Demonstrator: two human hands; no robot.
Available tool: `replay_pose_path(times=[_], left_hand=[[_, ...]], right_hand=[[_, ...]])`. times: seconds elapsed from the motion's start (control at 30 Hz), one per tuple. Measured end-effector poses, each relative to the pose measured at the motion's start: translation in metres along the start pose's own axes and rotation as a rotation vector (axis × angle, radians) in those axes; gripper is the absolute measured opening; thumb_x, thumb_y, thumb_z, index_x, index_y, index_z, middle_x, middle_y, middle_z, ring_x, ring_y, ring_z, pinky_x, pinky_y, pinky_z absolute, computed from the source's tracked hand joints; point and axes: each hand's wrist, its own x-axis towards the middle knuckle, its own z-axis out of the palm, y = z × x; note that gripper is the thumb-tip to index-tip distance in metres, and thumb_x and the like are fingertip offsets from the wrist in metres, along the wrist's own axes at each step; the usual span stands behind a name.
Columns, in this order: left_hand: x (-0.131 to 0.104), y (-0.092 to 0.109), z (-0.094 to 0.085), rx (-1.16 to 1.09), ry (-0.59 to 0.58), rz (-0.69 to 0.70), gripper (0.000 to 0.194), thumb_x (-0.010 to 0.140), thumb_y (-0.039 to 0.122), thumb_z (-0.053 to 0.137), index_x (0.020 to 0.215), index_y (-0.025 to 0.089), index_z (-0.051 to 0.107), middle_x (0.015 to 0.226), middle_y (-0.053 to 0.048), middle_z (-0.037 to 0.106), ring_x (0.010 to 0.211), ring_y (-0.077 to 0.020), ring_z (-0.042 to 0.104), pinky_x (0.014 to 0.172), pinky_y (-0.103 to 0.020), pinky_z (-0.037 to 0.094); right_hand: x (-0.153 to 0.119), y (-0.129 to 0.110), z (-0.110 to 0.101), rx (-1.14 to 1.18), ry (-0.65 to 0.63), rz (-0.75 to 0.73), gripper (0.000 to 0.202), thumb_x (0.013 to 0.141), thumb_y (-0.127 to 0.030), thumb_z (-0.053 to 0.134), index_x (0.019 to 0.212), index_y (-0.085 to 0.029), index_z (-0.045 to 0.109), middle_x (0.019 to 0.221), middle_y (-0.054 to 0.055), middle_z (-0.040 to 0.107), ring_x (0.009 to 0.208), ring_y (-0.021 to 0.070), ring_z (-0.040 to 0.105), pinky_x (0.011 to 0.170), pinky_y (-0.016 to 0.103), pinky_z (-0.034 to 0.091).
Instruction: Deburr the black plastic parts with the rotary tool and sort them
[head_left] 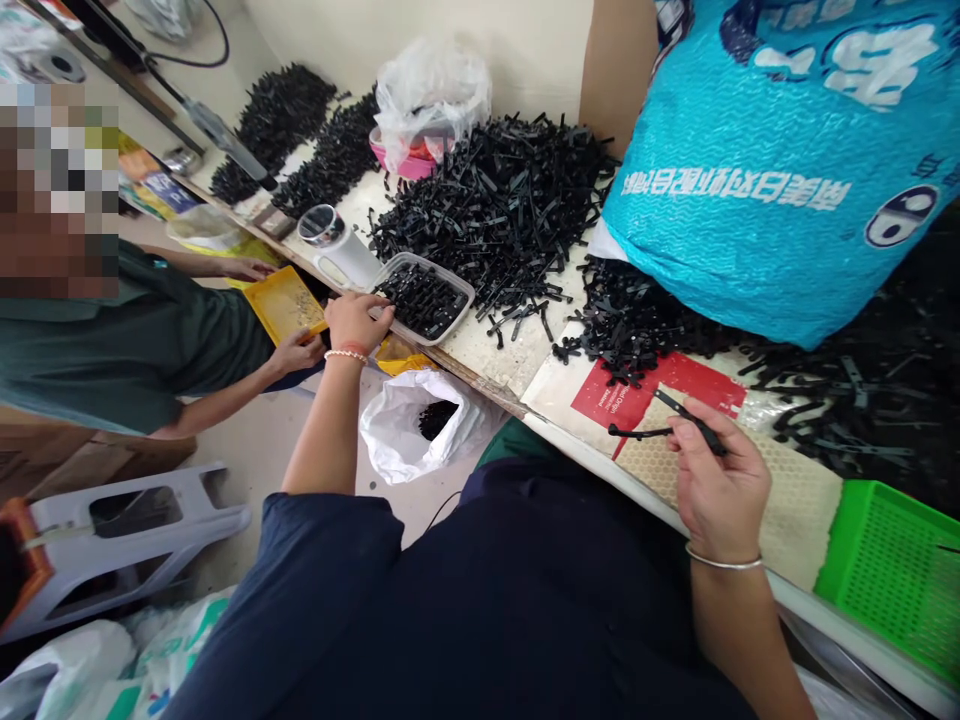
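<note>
My right hand (724,480) is closed on slim black plastic clip-like parts (694,420), with two thin ends sticking out to the left above the table. My left hand (358,322) reaches to the near left rim of a clear plastic tub (459,318). Its fingers are bent together there, and whatever they may hold is hidden. Small black parts (420,300) fill much of the tub. Behind it lies a large heap of similar black parts (502,200). A smaller pile (637,320) sits nearer my right hand, beside a red printed sheet (660,390).
A big blue bag (757,200) stands at right, near a green basket (885,590). A white mug (349,255) is left of the tub. Below the edge hangs an open white sack (405,440). At left a co-worker holds a yellow tray (281,305). A plastic stool (142,540) stands lower left.
</note>
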Motion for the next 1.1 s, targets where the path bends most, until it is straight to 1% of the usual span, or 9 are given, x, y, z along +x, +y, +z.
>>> replay_pose_path(times=[0.23,0.37,0.43,0.53,0.6,0.67,0.83,0.93,1.1], left_hand=[[-0.006,0.013,-0.008,-0.050,0.057,-0.039,0.027,0.091,0.031,0.066,0.109,0.016,0.079,0.123,-0.018,0.078,0.124,-0.0346,0.067,0.116,-0.048,0.042],[-0.048,0.066,-0.019,-0.295,0.155,0.094,0.031,0.100,0.034,0.063,0.122,0.016,0.076,0.132,-0.016,0.077,0.131,-0.0320,0.067,0.120,-0.048,0.043],[-0.087,0.113,-0.014,-0.581,-0.055,0.257,0.034,0.104,0.039,0.061,0.126,0.018,0.077,0.132,-0.015,0.078,0.128,-0.0298,0.070,0.117,-0.047,0.048],[-0.149,0.194,0.010,-1.049,-0.643,0.415,0.039,0.105,0.046,0.064,0.130,0.020,0.079,0.134,-0.015,0.079,0.121,-0.0283,0.075,0.107,-0.044,0.057],[-0.182,0.239,0.029,-1.250,-0.943,0.437,0.042,0.100,0.044,0.073,0.134,0.020,0.078,0.125,-0.013,0.082,0.114,-0.0273,0.077,0.100,-0.040,0.060],[-0.204,0.270,0.043,-1.370,-1.131,0.402,0.043,0.099,0.039,0.074,0.137,0.019,0.076,0.113,-0.012,0.083,0.103,-0.0236,0.078,0.092,-0.035,0.061],[-0.218,0.291,0.044,-1.502,-1.324,0.086,0.040,0.092,0.043,0.081,0.121,0.017,0.080,0.095,-0.009,0.082,0.068,-0.0112,0.066,0.067,-0.024,0.053],[-0.213,0.295,0.040,-1.485,-1.326,-0.141,0.043,0.086,0.046,0.086,0.117,0.018,0.077,0.094,-0.008,0.082,0.056,-0.0073,0.054,0.053,-0.021,0.037],[-0.219,0.307,0.029,-1.476,-1.288,-0.161,0.036,0.080,0.043,0.088,0.099,0.018,0.070,0.082,-0.005,0.078,0.049,-0.0063,0.041,0.048,-0.022,0.025]], right_hand=[[0.001,-0.002,-0.002,-0.036,0.001,-0.028,0.037,0.074,-0.040,0.096,0.104,-0.022,0.084,0.105,0.005,0.081,0.078,0.0121,0.071,0.066,0.025,0.059],[0.002,-0.008,0.003,0.018,0.008,-0.023,0.038,0.070,-0.042,0.098,0.100,-0.024,0.084,0.097,0.002,0.081,0.076,0.0123,0.070,0.064,0.025,0.058],[0.003,-0.011,0.006,0.051,-0.001,-0.016,0.038,0.067,-0.042,0.099,0.098,-0.025,0.084,0.096,0.002,0.081,0.077,0.0124,0.071,0.063,0.024,0.058],[0.002,-0.013,0.007,0.034,-0.053,-0.021,0.037,0.069,-0.040,0.099,0.100,-0.025,0.085,0.096,0.001,0.082,0.076,0.0120,0.071,0.066,0.024,0.059],[0.002,-0.014,0.002,-0.024,-0.065,-0.047,0.034,0.073,-0.037,0.097,0.103,-0.025,0.086,0.099,0.001,0.083,0.077,0.0114,0.072,0.072,0.025,0.061],[0.001,-0.015,-0.006,-0.074,-0.024,-0.080,0.033,0.076,-0.037,0.095,0.105,-0.024,0.086,0.103,0.002,0.083,0.078,0.0108,0.072,0.077,0.026,0.061],[-0.001,-0.015,-0.028,-0.066,0.082,-0.093,0.035,0.086,-0.048,0.084,0.114,-0.026,0.083,0.101,0.002,0.082,0.077,0.0109,0.072,0.076,0.029,0.063],[-0.002,-0.015,-0.038,-0.121,0.111,-0.144,0.039,0.089,-0.052,0.079,0.120,-0.029,0.078,0.108,0.003,0.081,0.089,0.0153,0.077,0.079,0.032,0.066],[-0.011,-0.016,-0.040,-0.136,-0.009,-0.169,0.032,0.087,-0.054,0.081,0.102,-0.026,0.076,0.097,0.003,0.081,0.084,0.0172,0.077,0.078,0.034,0.067]])
